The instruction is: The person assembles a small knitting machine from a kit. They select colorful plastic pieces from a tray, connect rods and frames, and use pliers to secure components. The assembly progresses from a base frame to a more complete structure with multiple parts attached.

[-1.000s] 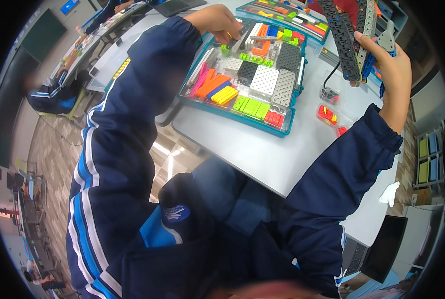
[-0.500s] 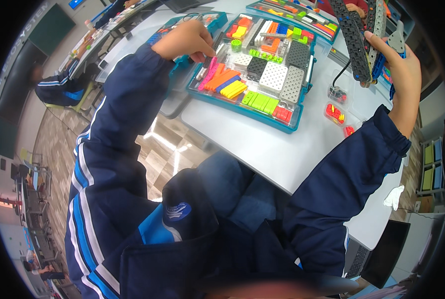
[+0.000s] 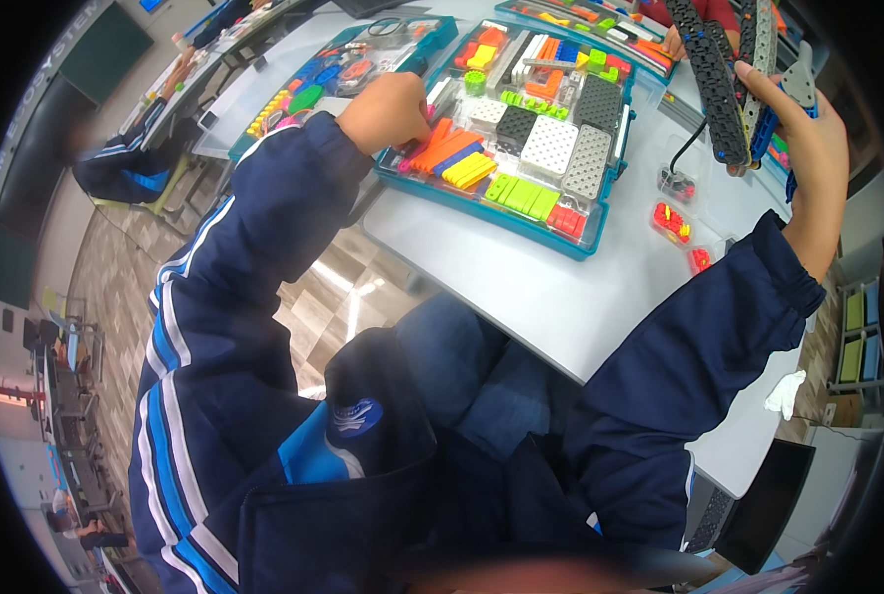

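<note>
My left hand [image 3: 391, 112] is closed over the left compartments of a teal-rimmed parts box [image 3: 501, 210]. Its fingertips are hidden, so whether a part is between them cannot be made out. Beside it lie orange beams [image 3: 440, 148], yellow beams [image 3: 469, 171] and a blue one between them. White perforated plates [image 3: 551, 147] and lime-green blocks [image 3: 523, 196] fill other compartments. Raised at the right, my right hand [image 3: 806, 134] is closed around an assembled model of black and grey perforated beams [image 3: 716, 89] with blue parts low on it.
Another parts box [image 3: 308, 97] stands on the left, and a third [image 3: 600, 28] at the back near a person's hand [image 3: 674, 44]. Small clear tubs with red and yellow pieces [image 3: 672, 223] sit right of my box. The table edge [image 3: 482, 312] runs in front of my legs.
My left hand has moved right and down, from the box's left rim to over the pink beams, now covered. The right hand holds the model almost still, shifted slightly right.
</note>
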